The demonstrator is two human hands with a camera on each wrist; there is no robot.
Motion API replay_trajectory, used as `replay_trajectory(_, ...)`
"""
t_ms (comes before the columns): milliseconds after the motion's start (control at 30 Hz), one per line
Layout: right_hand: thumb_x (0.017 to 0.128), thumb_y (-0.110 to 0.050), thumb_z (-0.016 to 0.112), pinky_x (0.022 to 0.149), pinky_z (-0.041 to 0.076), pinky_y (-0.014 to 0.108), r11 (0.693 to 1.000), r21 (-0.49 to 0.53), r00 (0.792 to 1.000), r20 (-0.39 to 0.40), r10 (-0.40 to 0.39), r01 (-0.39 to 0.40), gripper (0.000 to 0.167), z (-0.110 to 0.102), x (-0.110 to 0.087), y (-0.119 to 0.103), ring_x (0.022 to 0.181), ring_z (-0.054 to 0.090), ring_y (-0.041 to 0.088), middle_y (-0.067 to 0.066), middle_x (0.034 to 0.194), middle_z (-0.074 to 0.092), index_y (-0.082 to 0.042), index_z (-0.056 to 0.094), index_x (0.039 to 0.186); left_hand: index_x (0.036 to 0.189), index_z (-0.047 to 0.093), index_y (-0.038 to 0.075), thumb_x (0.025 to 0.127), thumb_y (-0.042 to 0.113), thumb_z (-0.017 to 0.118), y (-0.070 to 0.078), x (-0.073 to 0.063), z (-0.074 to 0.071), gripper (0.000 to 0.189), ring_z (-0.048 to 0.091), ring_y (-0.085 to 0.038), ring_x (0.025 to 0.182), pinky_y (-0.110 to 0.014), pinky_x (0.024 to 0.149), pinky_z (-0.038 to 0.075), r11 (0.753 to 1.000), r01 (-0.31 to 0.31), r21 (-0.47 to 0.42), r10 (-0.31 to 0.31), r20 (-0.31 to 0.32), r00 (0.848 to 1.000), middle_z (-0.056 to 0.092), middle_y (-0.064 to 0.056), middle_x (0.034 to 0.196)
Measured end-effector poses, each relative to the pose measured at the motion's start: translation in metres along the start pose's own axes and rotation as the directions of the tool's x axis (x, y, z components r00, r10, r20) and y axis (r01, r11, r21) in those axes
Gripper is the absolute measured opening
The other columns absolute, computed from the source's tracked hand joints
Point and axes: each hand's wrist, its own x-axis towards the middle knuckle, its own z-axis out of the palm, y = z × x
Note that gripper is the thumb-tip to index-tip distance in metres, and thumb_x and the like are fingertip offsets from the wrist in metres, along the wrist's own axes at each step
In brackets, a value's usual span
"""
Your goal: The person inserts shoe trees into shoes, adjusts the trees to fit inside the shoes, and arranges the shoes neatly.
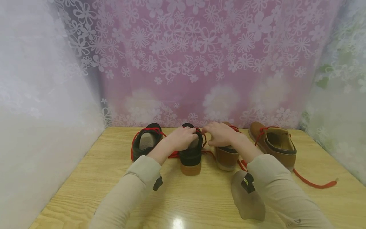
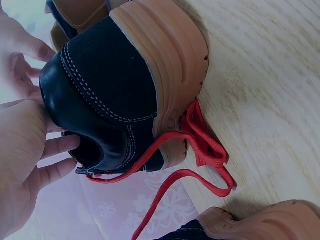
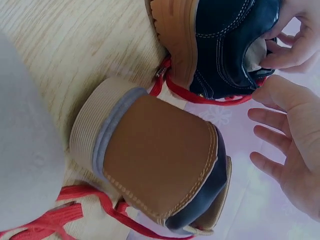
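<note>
My left hand [image 1: 183, 138] reaches over a dark shoe [image 1: 191, 157] with a tan sole, standing heel toward me. Two of its fingertips [image 2: 60, 146] dip into the shoe's opening, next to a pale insole [image 3: 255, 54]. My right hand [image 1: 220, 133] hovers between this shoe and a brown shoe [image 1: 227, 156]. Its fingers are spread apart, and one fingertip [image 3: 257, 94] comes right at the dark shoe's front edge, by the red lace [image 3: 210, 101]. The toe of the dark shoe is partly hidden by my left hand.
Another dark shoe [image 1: 155, 126] with red laces is at the left, and a second brown shoe [image 1: 281, 156] at the right, its red lace [image 1: 314, 185] trailing over the wooden table [image 1: 171, 200]. A loose grey insole [image 1: 247, 202] lies by my right sleeve. Flowered curtains [image 1: 200, 63] hang behind.
</note>
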Motion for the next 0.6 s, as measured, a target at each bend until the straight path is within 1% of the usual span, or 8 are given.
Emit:
replay_trajectory(167, 0.076, -0.012, 0.063, 0.073, 0.044, 0.041, 1.000, -0.015, 1.000, -0.004, 0.017, -0.017, 0.034, -0.002, -0.006, 0.005, 0.093, 0.051, 0.024, 0.006, 0.106, 0.058, -0.008, 0.059, 0.109, 0.107, 0.065, 0.015, 0.092, 0.014, 0.056, -0.002, -0.001, -0.001, 0.017, 0.057, -0.020, 0.088, -0.032, 0.075, 0.048, 1.000, 0.005, -0.009, -0.005, -0.016, 1.000, 0.056, -0.002, 0.099)
replay_trajectory(300, 0.078, -0.015, 0.062, 0.076, 0.045, 0.042, 1.000, 0.003, 1.000, -0.006, 0.024, -0.024, 0.031, -0.005, -0.013, 0.009, 0.093, 0.053, 0.025, 0.005, 0.104, 0.058, -0.009, 0.058, 0.107, 0.098, 0.067, 0.014, 0.094, 0.020, 0.055, -0.002, -0.002, -0.002, 0.014, 0.059, -0.020, 0.084, -0.032, 0.070, 0.048, 0.999, 0.014, -0.040, -0.016, -0.059, 0.998, 0.059, -0.002, 0.092)
replay_trajectory(467, 0.082, -0.016, 0.062, 0.077, 0.046, 0.041, 0.997, 0.035, 0.998, 0.015, 0.064, -0.065, 0.029, -0.010, -0.024, 0.013, 0.093, 0.055, 0.024, 0.005, 0.104, 0.058, -0.007, 0.058, 0.109, 0.084, 0.066, 0.014, 0.094, 0.025, 0.053, 0.000, -0.001, -0.003, 0.020, 0.061, -0.018, 0.076, -0.032, 0.062, 0.046, 0.997, 0.026, -0.078, -0.036, -0.127, 0.991, 0.062, -0.001, 0.082)
replay_trajectory(600, 0.086, -0.017, 0.059, 0.080, 0.045, 0.043, 0.992, 0.057, 0.993, 0.036, 0.114, -0.116, 0.031, -0.015, -0.032, 0.014, 0.098, 0.055, 0.027, 0.010, 0.111, 0.057, -0.005, 0.056, 0.115, 0.078, 0.065, 0.014, 0.093, 0.025, 0.055, 0.002, -0.001, -0.005, 0.021, 0.060, -0.017, 0.071, -0.031, 0.060, 0.045, 0.996, 0.034, -0.085, -0.047, -0.156, 0.987, 0.061, 0.000, 0.076)
